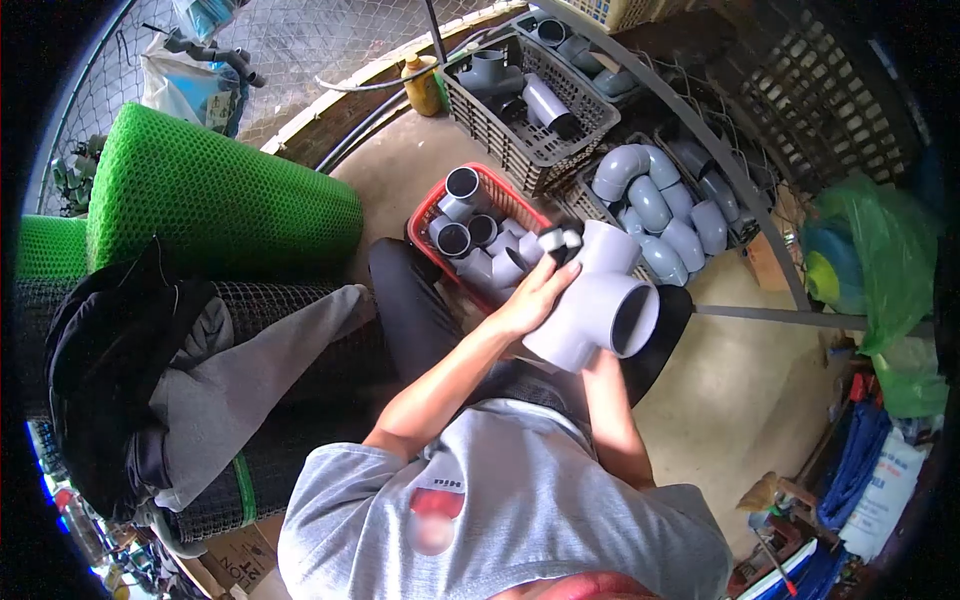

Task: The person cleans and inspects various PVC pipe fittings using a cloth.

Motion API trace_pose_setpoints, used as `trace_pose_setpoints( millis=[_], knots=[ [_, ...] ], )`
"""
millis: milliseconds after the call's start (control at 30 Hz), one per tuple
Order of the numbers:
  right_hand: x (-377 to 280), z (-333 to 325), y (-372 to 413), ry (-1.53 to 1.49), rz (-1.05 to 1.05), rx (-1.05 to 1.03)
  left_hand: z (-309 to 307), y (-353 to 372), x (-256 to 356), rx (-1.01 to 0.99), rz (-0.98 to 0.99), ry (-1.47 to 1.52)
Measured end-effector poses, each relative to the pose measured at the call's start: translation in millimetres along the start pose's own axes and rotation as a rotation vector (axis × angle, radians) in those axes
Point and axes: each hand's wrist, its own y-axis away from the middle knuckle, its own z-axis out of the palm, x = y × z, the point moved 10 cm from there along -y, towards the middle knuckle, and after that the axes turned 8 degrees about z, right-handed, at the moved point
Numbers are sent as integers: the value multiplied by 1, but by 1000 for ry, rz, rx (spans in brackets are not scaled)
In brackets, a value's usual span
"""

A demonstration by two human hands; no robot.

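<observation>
At the centre of the frame, the left hand (538,296) clamps its fingers over a big grey pipe fitting (600,310), just below a red basket (415,222), while the right hand supports it from underneath, its fingers hidden.

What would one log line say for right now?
left hand: holding large grey plastic tee pipe fitting | right hand: hidden behind it | near: red plastic basket of grey fittings

A bare concrete floor (730,400) is carrying a red plastic basket (418,222) at centre, a dark grey slatted plastic crate (540,165) standing farther off, a yellow plastic bottle (422,85) left of that, and a green mesh roll (220,195) lying left.
</observation>
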Motion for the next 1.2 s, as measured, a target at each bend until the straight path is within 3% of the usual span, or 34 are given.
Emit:
trace_pose_setpoints(
  millis=[100,200,267,300,333,400,467,500,533,600,667,733,867,933,1000,1067,1200],
  knots=[
    [-13,-22,-37,-63,-30,98,-9,33,-33,-14,-75,57],
    [-21,12,-65,-186,76,144,-26,55,-46,18,-87,59],
    [-5,-15,-85,-127,132,126,-38,59,-39,23,-16,-83],
    [11,-38,-93,-55,198,264,-45,57,-26,80,-46,-169],
    [24,-57,-99,20,264,400,-58,49,-13,134,194,-498],
    [54,-85,-118,178,323,455,-105,42,-47,312,70,-593],
    [81,-117,-138,273,447,509,-163,32,-93,452,164,-671],
    [83,-119,-127,500,623,654,-194,27,-118,474,81,-691],
    [88,-109,-137,509,637,535,-218,21,-131,494,-3,-710],
    [90,-97,-136,668,691,514,-242,11,-139,654,-181,-323],
    [83,-67,-130,705,641,429,-265,-1,-142,733,-406,-336],
    [81,-52,-119,671,629,391,-315,-20,-217,876,-398,-94],
    [78,-49,-90,639,630,396,-310,-47,-237,981,-390,177],
    [77,-52,-73,570,633,401,-283,-58,-244,902,-426,340],
    [75,-56,-60,593,630,420,-267,-71,-251,752,-447,299],
    [71,-59,-52,609,640,420,-263,-69,-246,689,-434,-8],
    [59,-55,-52,609,604,433,-253,-51,-249,596,-407,-63]
  ],
)
